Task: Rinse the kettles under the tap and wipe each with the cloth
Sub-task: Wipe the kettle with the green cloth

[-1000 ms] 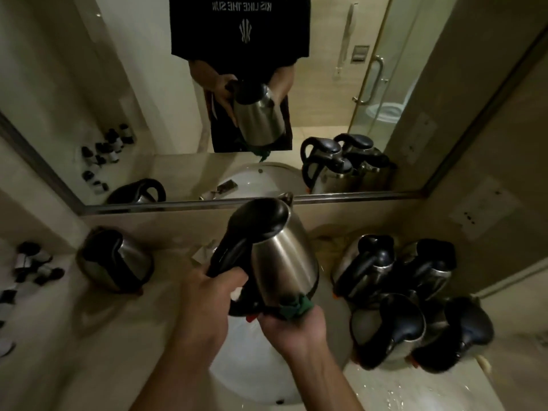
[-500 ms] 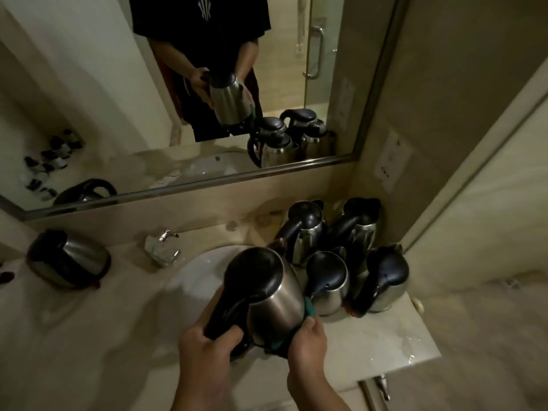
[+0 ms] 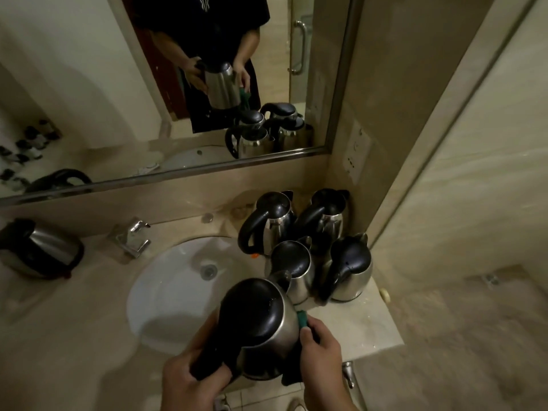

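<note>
A beige marble-patterned surface (image 3: 74, 336) runs under a wide wall mirror (image 3: 118, 84) with a metal lower frame, in a dim tiled bathroom. A round white basin (image 3: 166, 289) is sunk in the middle of the surface, with a chrome tap (image 3: 132, 237) at its back edge. The mirror shows a glass door with a metal handle behind the person. A white wall socket (image 3: 357, 152) sits on the right wall above the back right corner.

Four upright steel kettles with black lids and handles (image 3: 308, 241) stand crowded in the back right corner of the surface, touching one another. One more steel kettle lying on its side (image 3: 44, 247) rests near the left edge.

At the front edge, right of the basin, the left hand (image 3: 189, 384) grips the black handle of a stainless steel kettle with a black lid (image 3: 261, 324), fingers curled round it. The right hand (image 3: 321, 351) pinches a dark green cloth (image 3: 302, 318) against the kettle's right side.

Compared with half a second ago, the view has swung a little left and down, the held kettle sits nearer the camera, and the cloth has moved higher on the kettle's side.
</note>
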